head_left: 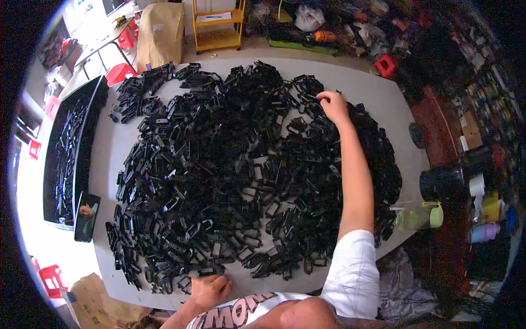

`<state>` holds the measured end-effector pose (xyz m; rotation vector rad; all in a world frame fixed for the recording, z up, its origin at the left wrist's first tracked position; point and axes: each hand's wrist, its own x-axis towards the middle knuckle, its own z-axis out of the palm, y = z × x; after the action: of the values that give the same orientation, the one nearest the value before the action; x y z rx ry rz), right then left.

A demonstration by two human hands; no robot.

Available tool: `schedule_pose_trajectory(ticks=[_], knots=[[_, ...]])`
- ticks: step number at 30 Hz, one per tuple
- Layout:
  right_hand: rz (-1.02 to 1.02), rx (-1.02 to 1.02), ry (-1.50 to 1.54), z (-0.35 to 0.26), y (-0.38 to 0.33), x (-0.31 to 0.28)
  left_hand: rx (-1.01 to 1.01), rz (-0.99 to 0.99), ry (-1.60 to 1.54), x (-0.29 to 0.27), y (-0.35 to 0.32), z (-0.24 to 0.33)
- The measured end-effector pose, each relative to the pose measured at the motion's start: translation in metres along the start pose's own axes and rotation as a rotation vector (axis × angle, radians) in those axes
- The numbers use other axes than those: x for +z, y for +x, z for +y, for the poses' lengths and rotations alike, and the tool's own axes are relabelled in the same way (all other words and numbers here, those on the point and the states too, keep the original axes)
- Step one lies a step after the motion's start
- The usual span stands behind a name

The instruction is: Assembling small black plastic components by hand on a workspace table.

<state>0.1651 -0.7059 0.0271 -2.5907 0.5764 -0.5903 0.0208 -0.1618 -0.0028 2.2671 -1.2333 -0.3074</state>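
Small black plastic pieces (pixel 208 142), many shaped like narrow rectangular frames, lie heaped over a pale table (pixel 408 131). My right arm stretches to the far right of the heap. There my right hand (pixel 333 106) has its fingers bent and drawn together at the black pieces; what is between the fingertips, if anything, is too small to make out. By the near edge, left of the middle, my left hand (pixel 211 290) rests closed next to the lowest pieces. Its curled fingers hide whatever may be inside.
On the left, a long black bin (pixel 68 148) holds more black pieces, with a phone (pixel 87 216) propped beside it. A greenish bottle (pixel 419 217) stands by the right edge. Beyond the table are a tall brown paper sack (pixel 160 35), a yellow rack (pixel 218 39) and a red stool (pixel 385 66).
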Motion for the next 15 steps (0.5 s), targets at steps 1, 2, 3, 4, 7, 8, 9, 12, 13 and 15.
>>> schedule_pose_trajectory(ticks=[1,2,3,4,7,8,9,12,13,15], knots=[[0.033,-0.013,-0.017,0.010,0.009,0.013,-0.006,0.004,-0.011,-0.001,0.002,0.001],[0.065,-0.027,-0.032,0.019,0.019,0.026,-0.015,0.007,-0.022,0.000,0.003,0.000],[-0.076,-0.038,-0.076,0.022,0.029,0.031,-0.017,0.010,-0.018,0.003,0.000,-0.003],[-0.073,-0.040,-0.074,0.025,0.031,0.036,-0.015,-0.013,-0.015,0.007,-0.004,-0.007],[-0.229,0.110,-0.286,0.009,0.028,0.050,0.007,-0.011,-0.003,0.006,-0.003,-0.007],[-0.229,0.110,-0.288,0.000,0.027,0.045,0.037,0.014,-0.004,0.004,-0.001,-0.006],[-0.292,0.208,-0.349,-0.015,0.025,0.036,0.032,0.015,0.000,0.001,0.000,-0.004],[-0.269,0.230,-0.508,-0.022,0.029,0.030,-0.009,0.004,0.020,-0.003,0.003,0.001],[-0.265,0.216,-0.571,-0.025,0.040,0.030,-0.012,0.016,0.012,-0.003,0.003,0.001],[-0.088,0.087,-0.533,-0.017,0.049,0.039,-0.014,0.030,0.005,-0.002,0.003,0.001]])
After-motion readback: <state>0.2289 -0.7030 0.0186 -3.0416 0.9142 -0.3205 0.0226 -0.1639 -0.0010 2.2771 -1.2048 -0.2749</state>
